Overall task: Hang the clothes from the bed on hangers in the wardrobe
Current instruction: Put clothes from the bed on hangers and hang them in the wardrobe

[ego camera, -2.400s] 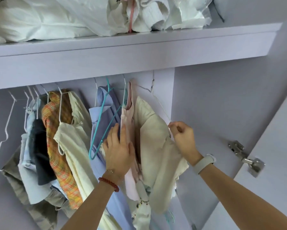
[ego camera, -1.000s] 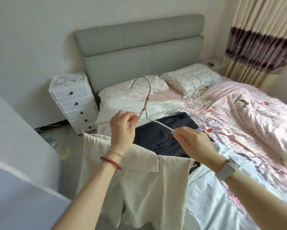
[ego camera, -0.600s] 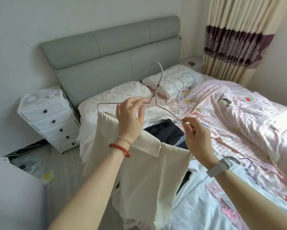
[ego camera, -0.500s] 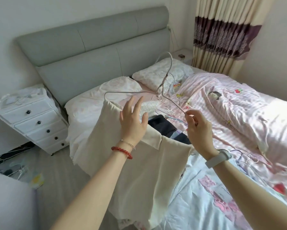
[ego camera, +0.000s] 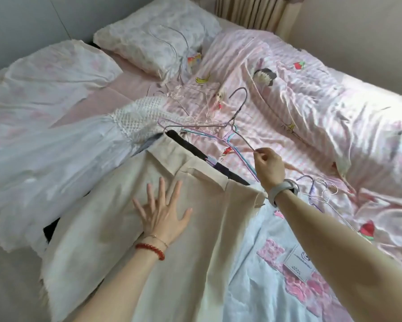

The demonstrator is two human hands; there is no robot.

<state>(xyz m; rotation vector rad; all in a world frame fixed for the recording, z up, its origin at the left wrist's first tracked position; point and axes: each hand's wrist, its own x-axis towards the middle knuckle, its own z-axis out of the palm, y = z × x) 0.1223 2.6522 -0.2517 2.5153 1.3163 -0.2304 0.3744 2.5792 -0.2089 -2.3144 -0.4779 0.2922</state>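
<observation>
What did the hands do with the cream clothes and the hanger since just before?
The cream garment came down from the air and now lies spread on the bed. The left hand let go of the hanger and presses flat on the cloth. The right hand still pinches the hanger's arm.

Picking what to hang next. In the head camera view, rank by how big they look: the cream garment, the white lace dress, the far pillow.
1. cream garment (closest to the camera, so this is unsure)
2. white lace dress
3. far pillow

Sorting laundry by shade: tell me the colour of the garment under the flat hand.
Cream garment; head view.
</observation>
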